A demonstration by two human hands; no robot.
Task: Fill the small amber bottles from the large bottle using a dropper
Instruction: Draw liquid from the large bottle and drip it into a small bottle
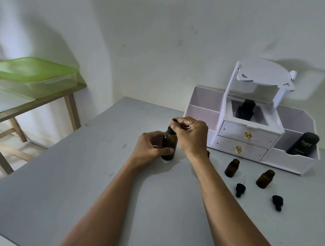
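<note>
Matte grey tabletop (77,203), smooth with faint scuffs, set against a plain whitish wall (163,37). Large amber bottle (169,144) upright near table centre: brown translucent glass, cylindrical, rounded shoulder, base on the tabletop. Left hand (152,147) wrapped around the bottle body, thumb across the front, grasping it. Right hand (190,134) above, fingers pinched closed on the black rubber-looking dropper top (172,123) seated at the bottle neck; cannot tell whether screwed down or loosened. Right of the forearms, two small amber bottles, same brown glass, uncapped and upright: one nearer the organizer (232,168), one further right (265,179). Part of another small dark item just visible behind the right wrist; too hidden to identify. Two black dropper caps lying on their sides on the tabletop, apart from the bottles: one (240,189) below the first small bottle, one (277,202) further right. White boxy desk organizer (252,136) against the wall: open side compartments, two drawers with small gold knobs, oval tilting panel on top. Black rectangular item (245,110) in the centre well; black matte tube (303,143) with white lettering leaning in the right compartment. Far left: wooden side table (71,106) bearing a translucent green lidded plastic box (33,75), flat with rounded corners.
</note>
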